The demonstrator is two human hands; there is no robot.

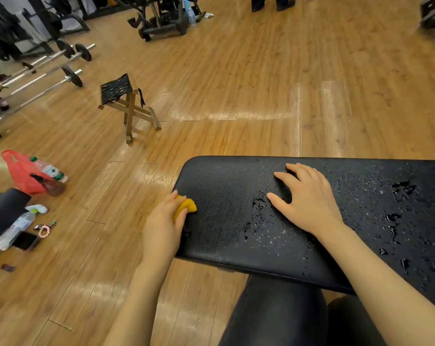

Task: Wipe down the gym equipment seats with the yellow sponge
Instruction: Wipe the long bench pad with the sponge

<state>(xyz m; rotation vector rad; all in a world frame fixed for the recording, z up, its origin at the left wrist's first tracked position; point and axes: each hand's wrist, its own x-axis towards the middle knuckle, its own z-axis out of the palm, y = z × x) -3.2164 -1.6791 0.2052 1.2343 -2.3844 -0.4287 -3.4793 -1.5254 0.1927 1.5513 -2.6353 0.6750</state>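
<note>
Far left on the wood floor we see clutter: a red plastic bag, a water bottle beside it, a spray bottle just in front, well apart from the work.

Next, our left hand is closed around the yellow sponge, fingers curled over its top so only a wedge of yellow shows past them. The sponge sits at the left end of the black padded seat, touching the pad right by its rounded edge. We judge it light and soft, squashed under the grip, probably damp, so it will deform instead of sliding stiffly. Best hold is the one it has now: palm on top, fingers wrapped over the front edge, pressing flat.

The pad near the sponge looks dull and mostly dry. Further right there are water droplets, beaded and pooled across the vinyl, so that stretch seems unwiped. Wet vinyl will likely be slick; press down firmly.

Our right hand lies flat on the pad, fingers spread, holding nothing, apparently bracing. Wet patches run to the right frame edge.
</note>
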